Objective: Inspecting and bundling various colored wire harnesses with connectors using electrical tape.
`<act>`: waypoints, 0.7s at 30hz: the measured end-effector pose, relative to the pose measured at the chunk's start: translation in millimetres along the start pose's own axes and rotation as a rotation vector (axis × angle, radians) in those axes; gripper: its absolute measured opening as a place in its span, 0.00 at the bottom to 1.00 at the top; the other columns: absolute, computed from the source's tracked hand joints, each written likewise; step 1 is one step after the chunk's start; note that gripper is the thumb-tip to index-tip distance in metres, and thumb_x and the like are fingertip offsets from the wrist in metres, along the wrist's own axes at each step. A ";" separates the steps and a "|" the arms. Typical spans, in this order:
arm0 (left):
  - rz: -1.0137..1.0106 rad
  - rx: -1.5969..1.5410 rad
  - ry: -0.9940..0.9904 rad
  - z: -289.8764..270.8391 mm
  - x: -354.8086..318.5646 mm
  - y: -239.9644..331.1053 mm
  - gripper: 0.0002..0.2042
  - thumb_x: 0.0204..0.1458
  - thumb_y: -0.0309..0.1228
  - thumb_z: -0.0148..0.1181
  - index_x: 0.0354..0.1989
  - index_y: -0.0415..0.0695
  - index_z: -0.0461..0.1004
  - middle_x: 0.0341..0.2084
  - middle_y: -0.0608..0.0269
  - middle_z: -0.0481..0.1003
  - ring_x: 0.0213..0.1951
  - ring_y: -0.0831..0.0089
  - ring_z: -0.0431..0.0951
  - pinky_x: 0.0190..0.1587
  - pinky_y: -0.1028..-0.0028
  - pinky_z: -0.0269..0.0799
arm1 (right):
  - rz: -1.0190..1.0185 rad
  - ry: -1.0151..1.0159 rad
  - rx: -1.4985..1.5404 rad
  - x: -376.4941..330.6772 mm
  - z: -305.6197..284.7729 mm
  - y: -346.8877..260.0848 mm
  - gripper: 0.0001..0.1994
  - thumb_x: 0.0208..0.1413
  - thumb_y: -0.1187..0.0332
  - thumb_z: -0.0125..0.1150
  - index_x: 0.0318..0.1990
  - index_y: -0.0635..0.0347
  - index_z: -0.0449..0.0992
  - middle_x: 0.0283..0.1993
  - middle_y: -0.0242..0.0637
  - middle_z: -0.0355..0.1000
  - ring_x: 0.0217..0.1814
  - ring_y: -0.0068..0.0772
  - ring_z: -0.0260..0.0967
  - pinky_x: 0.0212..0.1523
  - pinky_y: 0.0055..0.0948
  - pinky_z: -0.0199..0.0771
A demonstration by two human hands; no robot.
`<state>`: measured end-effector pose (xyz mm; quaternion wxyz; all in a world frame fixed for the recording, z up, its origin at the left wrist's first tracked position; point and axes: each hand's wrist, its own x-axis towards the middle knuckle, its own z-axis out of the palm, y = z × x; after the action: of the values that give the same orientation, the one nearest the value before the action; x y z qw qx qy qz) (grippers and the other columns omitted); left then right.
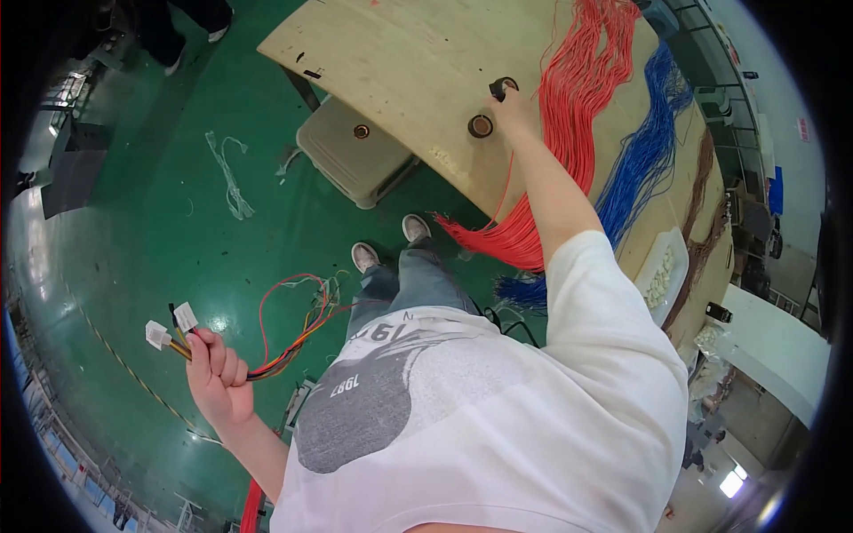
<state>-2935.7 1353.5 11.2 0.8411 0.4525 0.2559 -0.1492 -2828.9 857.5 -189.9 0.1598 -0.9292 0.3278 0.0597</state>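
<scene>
My left hand [218,377] is held out to my left over the green floor, closed around a bundle of red, yellow and orange wires [298,329] tipped with white plastic connectors [171,325]. My right hand [514,105] reaches out over the wooden table [391,62]. Its fingers close on a small black object [500,87], and a thin red wire [508,182] runs from the hand. A dark round roll [481,125] lies on the table just beside that hand.
A thick bunch of red wires [577,98] and a bunch of blue wires [644,151] lie across the table and hang off its edge. A beige stool [351,151] stands under the table. White scraps [229,173] lie on the floor. Another person's feet [191,40] show at top left.
</scene>
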 end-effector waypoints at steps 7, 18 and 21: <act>-0.041 0.004 0.030 35.2 9.6 -17.0 0.12 0.55 0.38 0.41 0.29 0.42 0.65 0.10 0.76 0.50 0.09 0.88 0.42 0.11 0.83 0.35 | -0.024 -0.073 0.011 15.6 16.6 26.3 0.20 0.44 0.63 0.52 0.46 0.60 0.66 0.43 0.48 0.66 0.45 0.42 0.65 0.43 0.36 0.66; 0.070 0.158 0.085 141.4 12.5 -61.4 0.11 0.53 0.35 0.46 0.28 0.38 0.67 0.12 0.73 0.56 0.11 0.87 0.50 0.11 0.85 0.41 | -0.511 -0.756 1.172 -106.6 -102.9 -75.6 0.07 0.49 0.71 0.50 0.33 0.66 0.70 0.39 0.37 0.67 0.44 0.24 0.62 0.42 0.21 0.62; 0.133 0.166 -0.025 170.7 15.4 -59.8 0.11 0.51 0.34 0.49 0.31 0.37 0.69 0.14 0.73 0.59 0.11 0.88 0.52 0.12 0.85 0.42 | -0.830 -0.859 1.185 -131.6 -111.5 -119.1 0.05 0.48 0.74 0.51 0.32 0.66 0.70 0.47 0.41 0.61 0.50 0.29 0.57 0.47 0.23 0.58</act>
<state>-2901.4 1177.6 39.9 0.8119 0.5347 0.2014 -0.1194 -2855.7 985.1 -25.8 0.7413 -0.6331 -0.1526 0.1625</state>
